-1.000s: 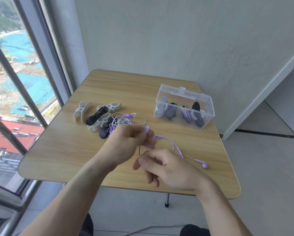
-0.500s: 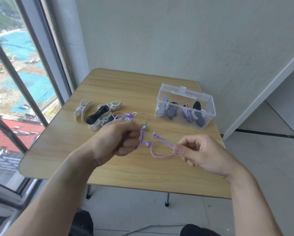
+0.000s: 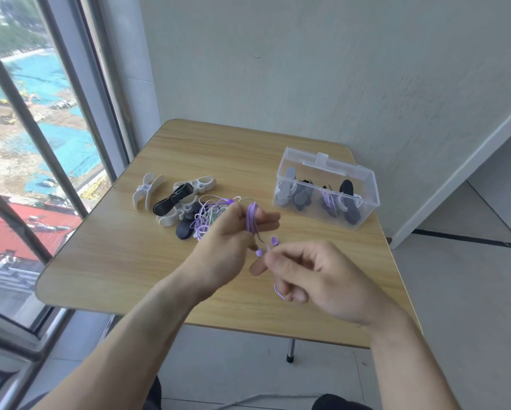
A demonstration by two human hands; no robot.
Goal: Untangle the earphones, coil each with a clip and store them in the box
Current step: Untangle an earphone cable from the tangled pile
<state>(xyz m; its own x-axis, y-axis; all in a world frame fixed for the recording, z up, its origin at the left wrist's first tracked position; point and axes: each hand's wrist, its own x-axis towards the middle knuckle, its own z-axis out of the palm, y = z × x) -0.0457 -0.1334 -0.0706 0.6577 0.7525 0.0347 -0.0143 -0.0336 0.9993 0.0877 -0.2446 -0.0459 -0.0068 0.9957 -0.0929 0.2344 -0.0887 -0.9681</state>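
The task looks partly done. The clear box (image 3: pixel 326 189), at about 2 o'clock on the desk (image 3: pixel 124 261), already holds several coiled, clipped earphones. A tangle of purple, white and green cords (image 3: pixel 209 216) lies at 11 o'clock beside the spare clips (image 3: pixel 171 199). The left hand (image 3: pixel 230 238) has its fingers extended with a purple earphone cord (image 3: pixel 251 220) wound round them; the right hand (image 3: pixel 304 276), fingers curled, pinches the cord's free end near the earbuds (image 3: pixel 267 246). Clipping, boxing and the remaining tangle appear left.

Clips (image 3: pixel 175 199) left of box (image 3: pixel 326 189), on table (image 3: pixel 129 261)
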